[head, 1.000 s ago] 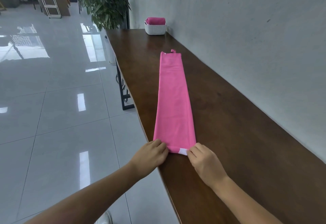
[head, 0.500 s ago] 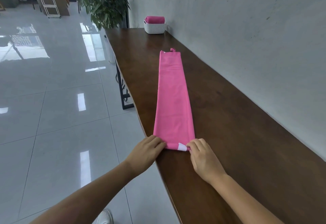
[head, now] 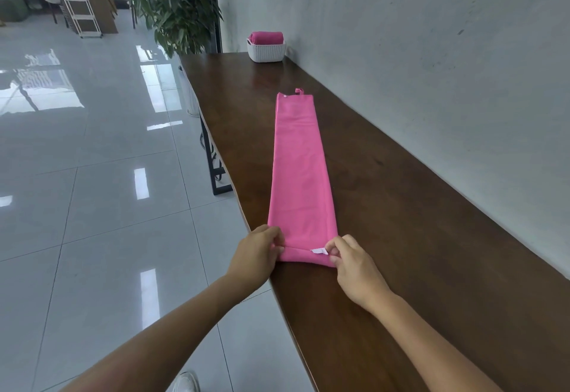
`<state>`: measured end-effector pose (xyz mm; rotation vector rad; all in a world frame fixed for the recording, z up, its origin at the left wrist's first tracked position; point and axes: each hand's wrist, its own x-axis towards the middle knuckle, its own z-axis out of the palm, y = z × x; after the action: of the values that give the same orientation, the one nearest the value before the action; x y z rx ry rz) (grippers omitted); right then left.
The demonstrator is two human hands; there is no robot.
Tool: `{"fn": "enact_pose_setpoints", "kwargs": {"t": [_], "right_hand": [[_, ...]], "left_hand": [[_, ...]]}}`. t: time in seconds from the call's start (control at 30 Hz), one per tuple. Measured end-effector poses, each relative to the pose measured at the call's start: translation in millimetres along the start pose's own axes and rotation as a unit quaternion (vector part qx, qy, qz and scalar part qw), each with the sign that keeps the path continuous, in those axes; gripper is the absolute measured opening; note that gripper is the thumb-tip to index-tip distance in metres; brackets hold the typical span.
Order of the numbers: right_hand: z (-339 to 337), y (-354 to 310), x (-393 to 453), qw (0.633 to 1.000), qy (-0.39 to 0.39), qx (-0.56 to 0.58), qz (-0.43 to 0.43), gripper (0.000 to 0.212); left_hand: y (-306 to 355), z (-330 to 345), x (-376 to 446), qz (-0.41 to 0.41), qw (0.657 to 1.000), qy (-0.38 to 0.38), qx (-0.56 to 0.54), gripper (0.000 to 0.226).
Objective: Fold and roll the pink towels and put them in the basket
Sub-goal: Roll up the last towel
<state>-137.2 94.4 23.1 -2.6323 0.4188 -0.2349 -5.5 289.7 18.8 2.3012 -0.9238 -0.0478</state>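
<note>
A pink towel (head: 300, 172), folded into a long narrow strip, lies lengthwise on the dark wooden table (head: 401, 206). Its near end is turned over into a small first roll with a white label showing. My left hand (head: 259, 253) grips the left end of that roll. My right hand (head: 351, 263) pinches the right end, beside the label. At the table's far end a white basket (head: 266, 51) holds one rolled pink towel (head: 266, 37).
A grey wall runs along the table's right side. The table's left edge drops to a glossy tiled floor. A potted plant (head: 175, 6) stands beyond the far left corner. A white ladder shelf (head: 78, 6) is far back.
The near end of the towel has been turned over into a short roll, and both hands have shifted slightly forward with it.
</note>
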Motion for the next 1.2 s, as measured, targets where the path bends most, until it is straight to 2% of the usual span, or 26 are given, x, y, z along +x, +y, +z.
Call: {"fn": "enact_pose_setpoints", "kwargs": {"t": [0.07, 0.1, 0.2, 0.3, 0.4, 0.5, 0.63, 0.83, 1.0, 1.1, 1.17, 1.2], "right_hand": [[-4, -4, 4, 0.999, 0.026, -0.002, 0.020, 0.012], [-4, -5, 4, 0.999, 0.043, -0.019, 0.015, 0.011], [4, 2, -3, 0.987, 0.088, -0.108, -0.084, 0.015], [17, 14, -18, 0.960, 0.114, -0.183, -0.177, 0.023], [18, 19, -23, 0.956, 0.116, -0.193, -0.189, 0.027], [17, 18, -15, 0.967, 0.109, -0.163, -0.160, 0.022], [19, 11, -2, 0.989, 0.090, -0.102, -0.058, 0.013], [14, 2, -1, 0.997, 0.042, -0.070, -0.004, 0.014], [5, -8, -3, 0.993, -0.010, 0.026, 0.112, 0.012], [0, -13, 2, 0.989, 0.014, 0.033, 0.143, 0.013], [0, -16, 1, 0.992, 0.077, -0.013, 0.098, 0.013], [2, -15, -1, 0.992, 0.108, -0.036, 0.060, 0.013]], "left_hand": [[7, 0, 2, 0.011, 0.999, 0.004, 0.047, 0.011], [9, 2, 1, 0.045, 0.995, 0.011, 0.086, 0.016], [3, 7, -6, 0.178, 0.965, 0.023, 0.192, 0.030], [-18, 12, -17, 0.250, 0.945, 0.039, 0.209, 0.022], [-30, 13, -22, 0.276, 0.940, 0.045, 0.193, 0.023], [-26, 14, -17, 0.221, 0.965, 0.051, 0.133, 0.031], [-20, 11, -11, 0.111, 0.992, 0.050, 0.033, 0.034], [-9, -1, -10, -0.018, 0.999, 0.031, -0.038, 0.007], [-4, -6, -12, -0.086, 0.994, 0.035, -0.053, 0.018], [-3, -10, -6, -0.090, 0.995, 0.025, -0.018, 0.020], [-1, -12, -3, -0.035, 0.995, 0.037, 0.085, 0.020], [-2, -10, -4, 0.017, 0.989, 0.055, 0.134, 0.020]]}}
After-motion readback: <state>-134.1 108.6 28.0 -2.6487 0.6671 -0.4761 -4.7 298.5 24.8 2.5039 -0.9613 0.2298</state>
